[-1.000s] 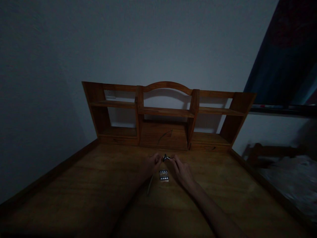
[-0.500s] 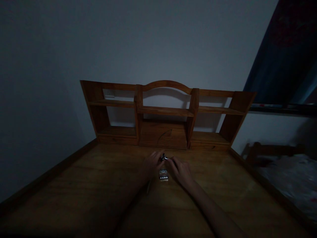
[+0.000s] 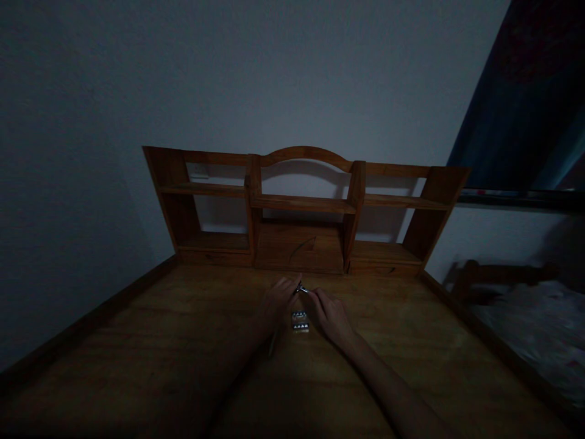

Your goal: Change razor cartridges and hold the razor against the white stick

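Note:
Over the middle of the desk, both my hands meet at a small tool (image 3: 302, 289) with a dark head and a shiny metal shaft. My left hand (image 3: 275, 303) is closed at the dark end, its fingers together. My right hand (image 3: 333, 314) pinches the metal shaft from the right. Dim light and small size hide the tool's exact kind. Just below, between the wrists, lies a small holder (image 3: 300, 321) with bright metallic pieces in two rows. A thin pale strip (image 3: 273, 344) lies beside my left wrist, partly hidden by the forearm.
The wooden desk (image 3: 402, 347) has raised side edges. Along its back stands a wooden shelf unit (image 3: 304, 205) against the wall. A dark curtain (image 3: 516, 116) hangs at the upper right. Below it, beyond the desk, is a pale plastic-like heap (image 3: 543, 323).
The view has shifted slightly. Both hands stay together at the tool; its dark head now shows less behind the left fingers, and the shaft's angle has changed a little.

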